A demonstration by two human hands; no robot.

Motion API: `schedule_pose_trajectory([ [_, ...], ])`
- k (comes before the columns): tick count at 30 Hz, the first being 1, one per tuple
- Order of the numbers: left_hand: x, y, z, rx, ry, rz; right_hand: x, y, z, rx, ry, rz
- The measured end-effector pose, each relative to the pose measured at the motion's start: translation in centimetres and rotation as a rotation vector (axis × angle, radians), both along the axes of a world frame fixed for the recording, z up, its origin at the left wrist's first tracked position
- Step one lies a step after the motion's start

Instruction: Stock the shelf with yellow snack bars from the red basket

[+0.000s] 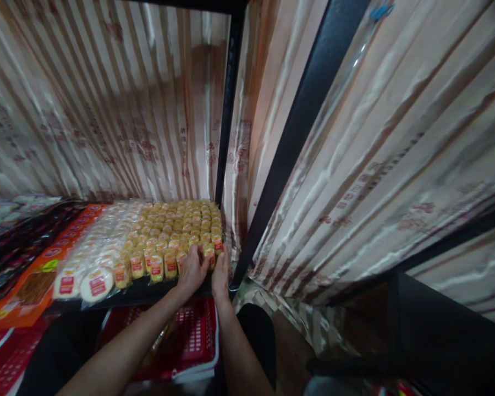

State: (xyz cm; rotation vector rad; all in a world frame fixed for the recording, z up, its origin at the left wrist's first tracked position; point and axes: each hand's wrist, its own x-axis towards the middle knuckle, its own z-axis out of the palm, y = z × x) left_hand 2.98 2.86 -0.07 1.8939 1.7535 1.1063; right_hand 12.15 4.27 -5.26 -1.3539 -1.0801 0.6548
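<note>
Rows of small yellow snack packets (171, 231) in clear wrap, with red labels, stand packed together on a dark shelf (148, 291). My left hand (193, 270) is at the front right of these rows, its fingers bent and closed against a front packet (209, 254). Straight fingers of my right hand (220, 275) lie along the right side of the same corner. The front packet stands between both hands. Part of the grip is hidden, and whether the packet is lifted cannot be told.
Round white packets (95, 283) line up left of the yellow ones, beside orange bags (31, 286) and dark shiny packets (8, 258). A red basket (196, 333) sits below the shelf. A black post (289, 137) rises at the right, before pleated curtains (367, 181).
</note>
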Motion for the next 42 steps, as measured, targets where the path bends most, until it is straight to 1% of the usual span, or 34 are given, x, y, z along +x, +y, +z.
schedule_pose_trajectory([
  [3,-0.2,0.3,0.7,-0.011,-0.025,0.005,0.1,-0.1,0.0,0.02,0.016,-0.014],
  [5,-0.3,0.5,1.0,0.018,-0.015,-0.011,0.1,-0.1,0.1,0.024,0.01,-0.009],
  [9,-0.5,0.9,0.9,0.072,0.023,-0.055,0.0,0.0,0.1,0.035,0.037,-0.002],
  [14,-0.5,1.2,0.5,0.047,0.04,-0.085,0.0,0.0,0.2,0.04,0.033,0.017],
  [17,-0.3,1.4,0.8,0.042,0.041,-0.099,0.0,-0.1,0.3,0.038,0.037,0.018],
  [20,0.0,1.4,1.2,0.031,0.032,-0.105,0.0,-0.2,0.3,0.039,0.022,-0.012],
  [23,0.0,1.5,1.4,0.005,0.016,-0.111,-0.1,-0.3,0.1,0.051,-0.03,-0.032],
  [26,-0.1,1.6,1.3,-0.001,0.008,-0.105,-0.2,-0.4,-0.1,0.104,-0.143,-0.028],
  [30,-0.6,1.8,1.1,-0.008,0.003,-0.102,-0.4,-0.9,0.4,0.177,-0.274,-0.057],
  [34,-0.7,1.9,1.5,-0.007,-0.019,-0.098,-0.4,-2.0,0.9,0.263,-0.408,0.012],
  [37,-0.4,1.6,2.1,-0.025,-0.024,-0.13,-0.3,-2.7,0.4,0.223,-0.448,0.003],
  [39,0.0,1.3,2.4,-0.04,-0.026,-0.156,-0.3,-2.9,0.0,0.189,-0.431,-0.023],
  [42,0.5,1.4,2.6,-0.049,-0.041,-0.188,-0.6,-3.1,-0.1,0.182,-0.402,-0.083],
])
